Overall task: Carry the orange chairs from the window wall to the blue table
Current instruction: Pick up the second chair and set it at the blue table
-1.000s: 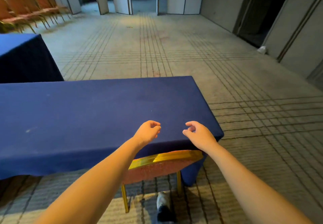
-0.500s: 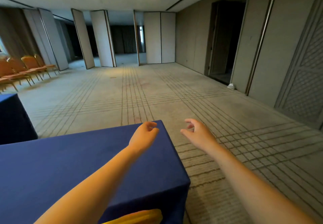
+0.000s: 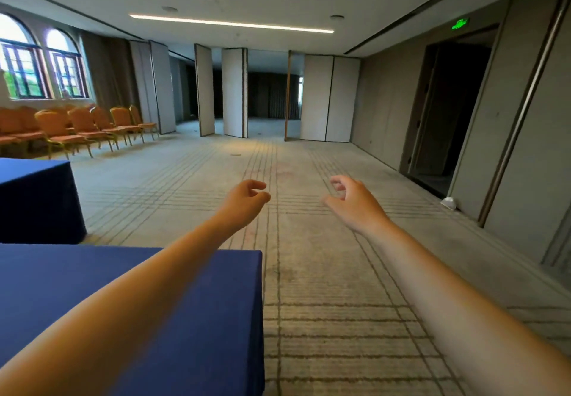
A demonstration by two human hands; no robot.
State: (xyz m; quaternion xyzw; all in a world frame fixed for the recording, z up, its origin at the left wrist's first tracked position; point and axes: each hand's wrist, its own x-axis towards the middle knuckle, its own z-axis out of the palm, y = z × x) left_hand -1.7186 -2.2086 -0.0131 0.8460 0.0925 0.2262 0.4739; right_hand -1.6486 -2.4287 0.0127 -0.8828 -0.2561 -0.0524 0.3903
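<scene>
Your two bare arms reach forward over the carpet, hands level with each other near the centre of the view. Your left hand (image 3: 245,201) hangs with fingers loosely curled toward the thumb, gripping nothing. Your right hand (image 3: 355,202), just past 12 o'clock, is likewise relaxed and empty, index finger and thumb bent close together, palm turned down. Neither touches anything.

The orange chairs (image 3: 77,129) stand in a row at 10 o'clock, far across the room, backed against the wall under the arched windows (image 3: 31,61), gold-coloured legs on the floor. The blue tabletop (image 3: 61,272) fills the view at 7 o'clock; your left forearm passes above its far corner. A second blue table (image 3: 34,197) sits behind it at 9 o'clock, apart from the first, between you and the chairs.

The grey carpet (image 3: 309,272), ruled with darker line bands, runs to 12 o'clock, where tall folding partition panels (image 3: 234,92) stand partly open on a dim space. At 2 o'clock a dark doorway (image 3: 448,111) opens under a green exit sign (image 3: 460,23), with a small white object (image 3: 448,203) on the floor beside it. A light strip (image 3: 231,23) crosses the ceiling.
</scene>
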